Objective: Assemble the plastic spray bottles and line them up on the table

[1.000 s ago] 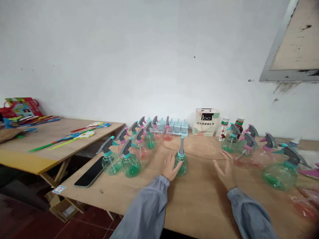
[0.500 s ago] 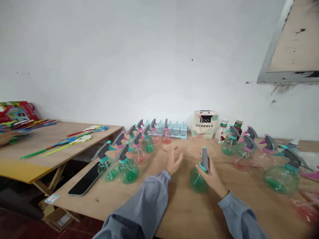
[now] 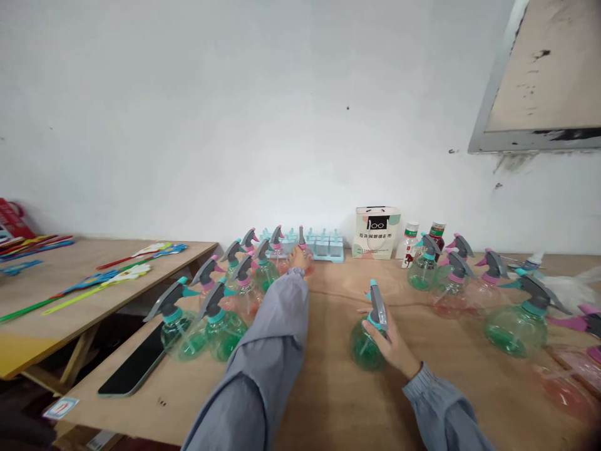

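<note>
At the back middle of the table, my left hand is closed around the neck of a pink spray bottle; the hand covers much of its body. Nearer to me, my right hand grips the neck of a green spray bottle that stands upright, its turquoise nozzle pointing away. Left of my left arm stand several green and pink spray bottles, among them a green one in front. On the right is another group, including a large green spray bottle.
A black phone lies at the left table edge. Against the wall stand a light-blue mould rack, a paper gift bag and two small bottles, one white-labelled. Plastic hand clappers lie on the side table.
My left hand has moved forward and left from the table's middle to the pink spray bottle and closed on it. My right hand stays on the green one. The view has shifted slightly right.
</note>
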Demonstrator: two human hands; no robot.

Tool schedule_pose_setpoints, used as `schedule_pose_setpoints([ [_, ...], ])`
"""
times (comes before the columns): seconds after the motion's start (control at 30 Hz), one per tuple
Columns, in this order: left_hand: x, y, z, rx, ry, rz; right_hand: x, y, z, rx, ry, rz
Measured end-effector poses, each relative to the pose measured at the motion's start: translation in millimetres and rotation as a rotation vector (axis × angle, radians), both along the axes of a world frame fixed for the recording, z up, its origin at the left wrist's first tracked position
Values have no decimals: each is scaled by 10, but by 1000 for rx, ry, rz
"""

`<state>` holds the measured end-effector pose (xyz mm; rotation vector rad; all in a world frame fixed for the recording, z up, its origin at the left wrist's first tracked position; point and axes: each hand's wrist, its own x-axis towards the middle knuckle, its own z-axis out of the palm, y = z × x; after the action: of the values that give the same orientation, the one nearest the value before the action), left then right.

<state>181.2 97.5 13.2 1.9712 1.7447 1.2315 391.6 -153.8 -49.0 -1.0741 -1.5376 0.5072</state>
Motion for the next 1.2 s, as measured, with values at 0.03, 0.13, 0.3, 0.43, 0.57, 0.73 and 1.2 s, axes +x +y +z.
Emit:
schedule_pose_setpoints([
  [0.03, 8, -83, -18, -17, 29, 12, -5, 1, 14, 3, 11, -3],
  [0.13, -16, -447, -93, -34, 108, -6, -4, 22, 47, -23, 103, -24],
  [0.3, -224, -1258, -316, 15, 202, -105, 33, 69, 154, -235, 481, 18],
  [0.43, -302, -1718, -585, 161, 105, -229, 53, 87, 305, -301, 650, 156],
  [0.57, -240, -1838, -804, 91, -27, -246, 32, 125, 366, -304, 651, 203],
  [0.73, -215, -1834, -888, 81, -55, -240, -90, 155, 326, -291, 617, -3],
  [1.2, -233, -1843, -905, 178, -41, -287, -205, 138, 289, -241, 741, -88],
])
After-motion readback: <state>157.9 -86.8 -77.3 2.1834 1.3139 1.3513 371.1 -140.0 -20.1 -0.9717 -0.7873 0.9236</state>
